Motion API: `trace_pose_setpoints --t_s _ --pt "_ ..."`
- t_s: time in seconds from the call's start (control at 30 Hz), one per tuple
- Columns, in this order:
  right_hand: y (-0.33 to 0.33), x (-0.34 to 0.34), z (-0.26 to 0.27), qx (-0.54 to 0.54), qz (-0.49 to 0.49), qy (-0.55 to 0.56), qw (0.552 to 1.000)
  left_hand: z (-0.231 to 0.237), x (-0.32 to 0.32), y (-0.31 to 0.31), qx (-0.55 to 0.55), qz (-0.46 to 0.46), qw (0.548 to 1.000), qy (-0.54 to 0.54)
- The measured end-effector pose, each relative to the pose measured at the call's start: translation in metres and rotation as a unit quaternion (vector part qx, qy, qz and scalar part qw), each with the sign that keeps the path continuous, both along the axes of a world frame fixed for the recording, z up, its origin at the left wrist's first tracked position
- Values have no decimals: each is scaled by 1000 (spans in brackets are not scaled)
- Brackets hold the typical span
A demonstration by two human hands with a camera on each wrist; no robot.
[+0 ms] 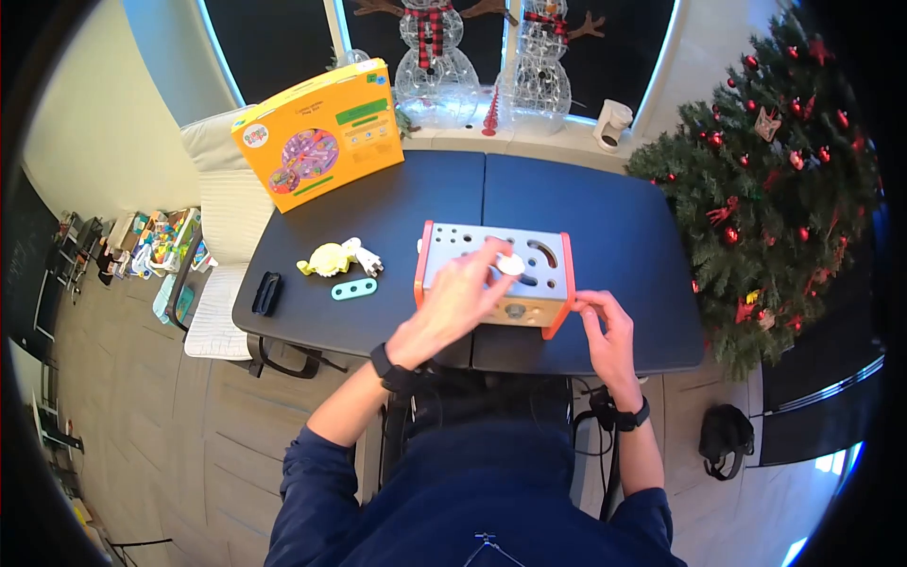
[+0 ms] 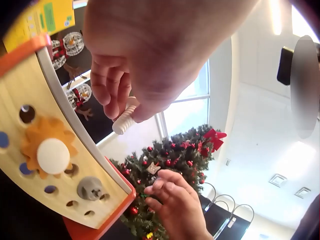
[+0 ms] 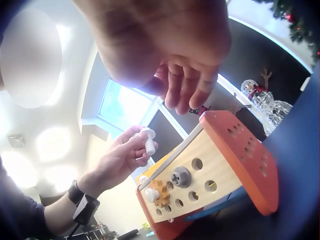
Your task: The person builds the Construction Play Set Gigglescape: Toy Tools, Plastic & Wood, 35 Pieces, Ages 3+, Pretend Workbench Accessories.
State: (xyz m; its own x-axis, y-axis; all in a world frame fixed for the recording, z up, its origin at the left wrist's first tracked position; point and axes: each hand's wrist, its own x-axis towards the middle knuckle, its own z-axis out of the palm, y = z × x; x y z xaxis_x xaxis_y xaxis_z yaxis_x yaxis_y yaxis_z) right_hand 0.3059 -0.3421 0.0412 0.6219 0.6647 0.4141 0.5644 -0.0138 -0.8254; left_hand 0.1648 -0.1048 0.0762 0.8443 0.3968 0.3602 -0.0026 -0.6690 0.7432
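Above the grey top of the toy workbench (image 1: 496,248), the left hand (image 1: 455,300) pinches a white screw (image 1: 510,265) between thumb and fingers. In the right wrist view the threaded shaft of the screw (image 3: 150,145) points down, clear of the bench. An orange gear (image 2: 47,147) with a white centre and a grey screw head (image 2: 90,188) sit on the wooden side panel. The right hand (image 1: 610,342) is by the bench's red right end, fingers slightly bent; in the right wrist view the hand (image 3: 175,60) holds nothing.
On the table's left side lie a yellow-green toy (image 1: 331,259), a white piece (image 1: 364,257), a teal strip with holes (image 1: 354,289) and a dark case (image 1: 267,294). A yellow box (image 1: 321,137) stands at the back left. A decorated tree (image 1: 775,189) is beyond the right edge.
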Motion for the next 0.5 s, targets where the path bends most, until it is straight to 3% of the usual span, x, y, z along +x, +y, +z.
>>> trace_pose_setpoints --t_s 0.17,0.5 --pt "1 9 28 -28 0 -73 997 -4 44 -17 -89 -102 990 27" --pt "32 47 71 -145 136 -217 956 -14 67 -20 -4 -112 994 9"
